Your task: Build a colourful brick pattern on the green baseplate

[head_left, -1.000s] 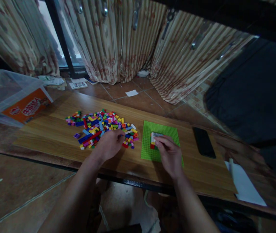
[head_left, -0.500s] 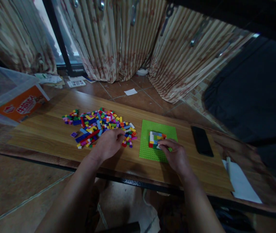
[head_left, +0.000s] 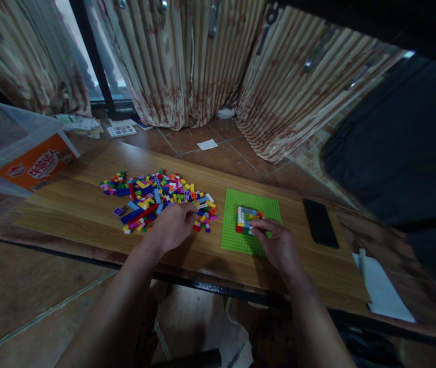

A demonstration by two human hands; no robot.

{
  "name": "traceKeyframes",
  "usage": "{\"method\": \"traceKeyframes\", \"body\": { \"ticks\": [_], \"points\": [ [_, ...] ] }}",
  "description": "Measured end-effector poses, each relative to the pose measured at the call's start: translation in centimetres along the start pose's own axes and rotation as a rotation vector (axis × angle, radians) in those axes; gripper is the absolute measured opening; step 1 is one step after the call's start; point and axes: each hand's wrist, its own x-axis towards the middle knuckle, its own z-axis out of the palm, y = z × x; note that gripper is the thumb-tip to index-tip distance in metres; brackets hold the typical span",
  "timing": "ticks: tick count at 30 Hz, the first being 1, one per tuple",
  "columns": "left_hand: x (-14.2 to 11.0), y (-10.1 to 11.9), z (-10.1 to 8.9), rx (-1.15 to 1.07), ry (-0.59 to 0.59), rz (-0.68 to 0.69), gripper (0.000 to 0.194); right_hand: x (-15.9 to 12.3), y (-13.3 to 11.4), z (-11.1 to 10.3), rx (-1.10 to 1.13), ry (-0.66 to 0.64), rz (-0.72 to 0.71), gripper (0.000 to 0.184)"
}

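A green studded baseplate point(head_left: 231, 240) lies on the table, bearing a low block of toy bricks point(head_left: 240, 217) in white, grey, blue, yellow and red. At the block's near right corner my right hand point(head_left: 277, 240) is closed, thumb and forefinger pinching a small white brick point(head_left: 252, 231). The fingers cover part of the block. Left of the baseplate, my left hand point(head_left: 174, 225) hovers at the near edge of a heap of loose toy bricks point(head_left: 148, 191). Its fingers are pinched together; whatever they hold is hidden.
A clear plastic bin point(head_left: 22, 148) with an orange label stands at the table's left end. A black phone point(head_left: 320, 222) lies right of the baseplate, and white paper point(head_left: 388, 294) sits farther right. Striped curtains point(head_left: 187, 66) hang beyond the table point(head_left: 87, 220).
My right hand has shifted toward the near right corner of the brick block, uncovering more of its top. My left hand stays by the heap. The view has tilted slightly.
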Motion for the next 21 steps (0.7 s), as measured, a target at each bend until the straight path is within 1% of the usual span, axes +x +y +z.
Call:
{"method": "traceKeyframes", "body": {
  "ticks": [6,11,17,21],
  "points": [
    [-0.11,-0.03,-0.19,0.02,-0.016,-0.008,0.029,-0.01,0.27,-0.16,-0.043,-0.017,-0.043,0.014],
    [-0.09,-0.22,-0.08,0.037,-0.001,0.002,0.029,0.11,0.02,-0.24,-0.108,-0.024,-0.071,0.017],
    [-0.08,0.03,-0.27,0.061,-0.001,-0.012,0.029,-0.07,-0.04,-0.41,-0.084,-0.026,-0.052,0.019],
    [-0.12,0.08,-0.35,0.053,-0.004,-0.013,0.029,-0.12,-0.14,-0.67,-0.075,0.011,-0.008,0.018]
  ]
}}
